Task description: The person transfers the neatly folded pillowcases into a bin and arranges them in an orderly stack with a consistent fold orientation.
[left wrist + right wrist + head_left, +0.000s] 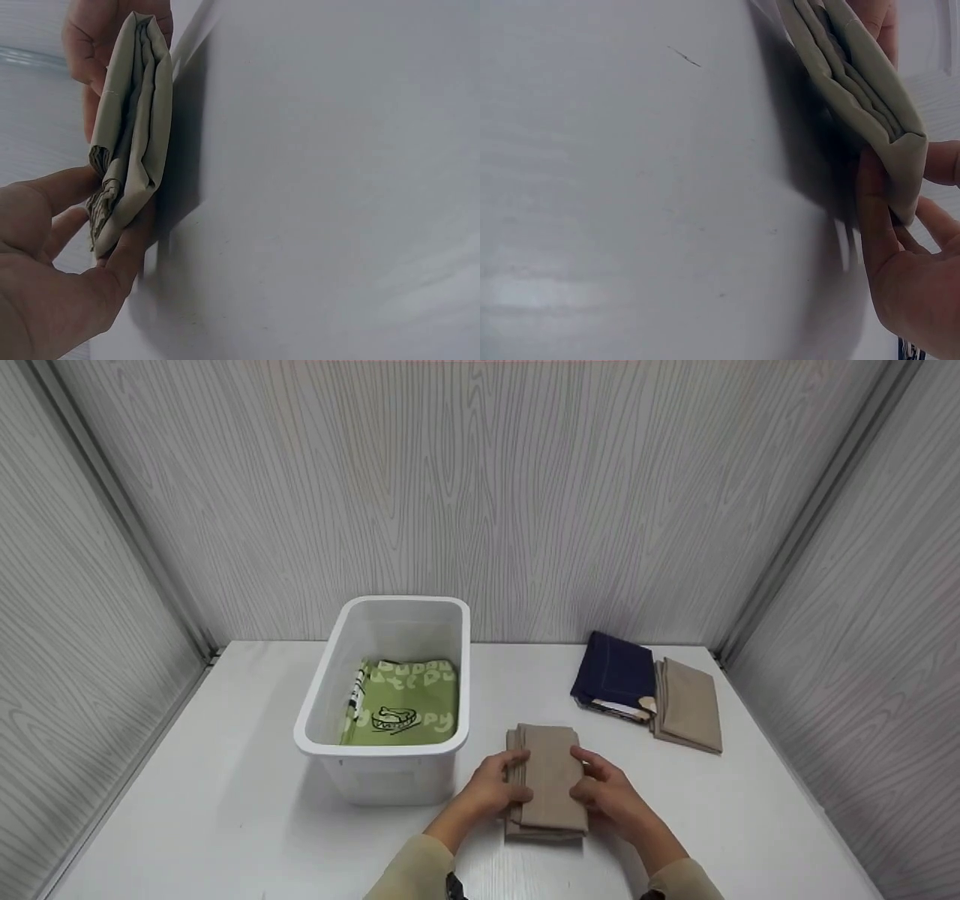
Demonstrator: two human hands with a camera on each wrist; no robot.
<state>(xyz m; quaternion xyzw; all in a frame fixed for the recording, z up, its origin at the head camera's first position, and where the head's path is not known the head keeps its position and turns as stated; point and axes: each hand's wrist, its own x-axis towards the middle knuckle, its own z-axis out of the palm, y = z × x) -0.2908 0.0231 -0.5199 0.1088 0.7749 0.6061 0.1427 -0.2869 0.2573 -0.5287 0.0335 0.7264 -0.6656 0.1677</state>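
A tan folded cloth (553, 780), several layers thick, is held just off the white table in front of me. My left hand (491, 786) grips its left edge, thumb and fingers on opposite faces. At the right edge my right hand (611, 795) pinches it the same way. In the left wrist view the folded layers of the cloth (139, 105) show end-on, with frayed edges near the left hand (67, 262). The right wrist view shows the cloth (870, 97) above its shadow, with the right hand (915, 277) around its corner.
To the left stands a white plastic bin (390, 751) with a green printed folded cloth (412, 697) inside. A navy folded cloth (616, 667) and another tan folded cloth (690, 703) lie at the back right. Grey wood-grain panels (480, 495) enclose the white table (187, 780).
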